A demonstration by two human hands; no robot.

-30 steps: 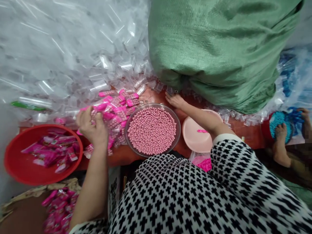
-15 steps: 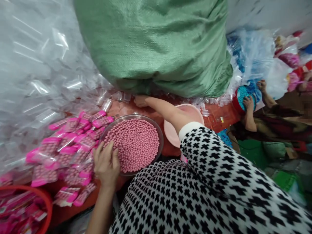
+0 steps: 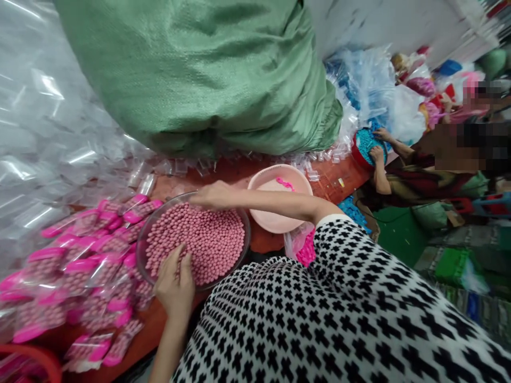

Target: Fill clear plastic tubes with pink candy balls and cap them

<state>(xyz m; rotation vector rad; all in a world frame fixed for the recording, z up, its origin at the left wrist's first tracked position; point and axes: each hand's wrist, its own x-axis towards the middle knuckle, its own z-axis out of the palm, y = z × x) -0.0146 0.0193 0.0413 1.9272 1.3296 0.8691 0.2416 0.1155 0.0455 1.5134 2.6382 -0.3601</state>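
A round see-through bowl (image 3: 139,252) holds many small pink beads (image 3: 207,239). My left hand (image 3: 175,284) rests at its near left side, fingers loosely bent and partly apart over the beads, with nothing visible in them. Across the bowl's far edge lies my right hand (image 3: 211,197), its back toward me and its fingers drawn together. What those fingers hold, if anything, cannot be made out. Left of the bowl lie several clear packs with pink ends (image 3: 104,266), filled with pink beads.
A green woven sack (image 3: 207,80) stands behind the bowl, with clear plastic containers (image 3: 80,154) heaped around it. A pale pink basin (image 3: 259,221) with a bright pink piece is to the right. Farther right, a co-worker's hands (image 3: 379,146) are at a bowl of blue pieces.
My right hand has drawn back from the sack's lower edge to the bowl's far rim. My left hand stays by the beads. The view has shifted to the right.
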